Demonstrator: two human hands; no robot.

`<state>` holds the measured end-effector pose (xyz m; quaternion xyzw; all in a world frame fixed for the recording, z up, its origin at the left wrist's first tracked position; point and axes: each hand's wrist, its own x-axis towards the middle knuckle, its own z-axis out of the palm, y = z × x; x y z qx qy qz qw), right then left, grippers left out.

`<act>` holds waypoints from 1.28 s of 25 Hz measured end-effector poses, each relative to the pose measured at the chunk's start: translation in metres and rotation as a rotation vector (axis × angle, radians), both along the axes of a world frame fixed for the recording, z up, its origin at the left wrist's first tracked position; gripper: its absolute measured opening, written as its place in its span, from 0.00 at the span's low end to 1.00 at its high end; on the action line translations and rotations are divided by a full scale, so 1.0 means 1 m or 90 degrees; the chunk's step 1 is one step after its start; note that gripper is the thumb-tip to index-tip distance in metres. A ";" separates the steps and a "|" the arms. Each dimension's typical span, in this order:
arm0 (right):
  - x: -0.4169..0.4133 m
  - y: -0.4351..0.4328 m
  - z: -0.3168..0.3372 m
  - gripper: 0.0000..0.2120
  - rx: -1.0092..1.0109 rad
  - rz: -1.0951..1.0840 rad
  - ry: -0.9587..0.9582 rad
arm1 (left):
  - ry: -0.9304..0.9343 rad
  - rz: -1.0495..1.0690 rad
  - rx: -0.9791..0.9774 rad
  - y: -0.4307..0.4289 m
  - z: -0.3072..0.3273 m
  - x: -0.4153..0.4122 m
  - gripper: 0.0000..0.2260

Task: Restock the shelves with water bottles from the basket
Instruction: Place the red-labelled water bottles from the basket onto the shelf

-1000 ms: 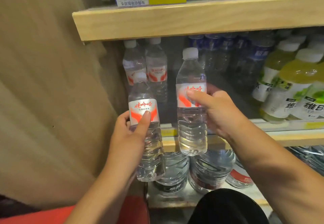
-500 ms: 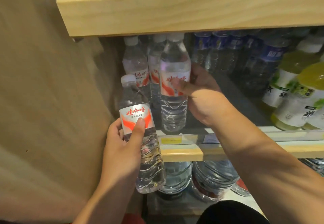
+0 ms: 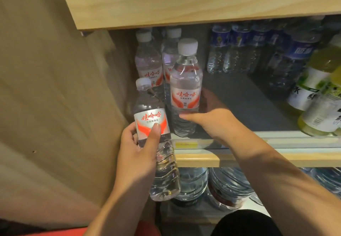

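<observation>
Upon the shelf (image 3: 195,159) at twelve o'clock, a standing bottle (image 3: 185,95) was seemingly clasped by the right hand (image 3: 212,125), a second bottle (image 3: 164,176) wrapped by left hand (image 3: 138,152) fingers.

Red-labelled water bottles (image 3: 185,88): four, three standing, one held. Blue-labelled bottles (image 3: 219,51): a crowded row, count unclear. Green drink bottles (image 3: 313,80): at least two. Large bottles (image 3: 191,182) below: at least three. Hands (image 3: 140,154) (image 3: 212,125): two.

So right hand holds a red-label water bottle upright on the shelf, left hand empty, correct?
No: head view shows the left hand gripping a second water bottle. The right hand does hold its red-label water bottle upright on the shelf.
</observation>
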<state>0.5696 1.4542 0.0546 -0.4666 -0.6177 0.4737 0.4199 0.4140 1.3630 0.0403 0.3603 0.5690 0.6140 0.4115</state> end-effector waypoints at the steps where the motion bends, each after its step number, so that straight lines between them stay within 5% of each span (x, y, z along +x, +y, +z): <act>1: -0.001 0.001 0.002 0.28 0.007 -0.009 -0.016 | 0.002 0.002 -0.001 -0.001 0.000 0.000 0.27; 7: -0.015 0.014 0.001 0.20 0.049 -0.073 -0.049 | 0.046 0.017 -0.006 0.000 0.005 -0.001 0.20; 14: -0.015 0.021 -0.011 0.27 0.066 -0.047 -0.093 | 0.085 0.037 0.035 0.004 0.015 0.003 0.26; 21: -0.014 0.021 -0.011 0.27 0.072 -0.047 -0.107 | 0.177 0.022 0.130 0.013 0.033 0.004 0.23; 25: -0.016 0.021 -0.010 0.26 0.077 -0.051 -0.126 | 0.193 0.037 0.164 0.017 0.039 0.007 0.29; 29: -0.017 0.026 -0.015 0.26 0.107 -0.055 -0.149 | 0.349 0.029 0.175 0.020 0.038 0.007 0.40; 32: -0.016 0.027 -0.017 0.26 0.101 -0.056 -0.141 | 0.312 0.061 0.178 0.030 0.032 0.006 0.28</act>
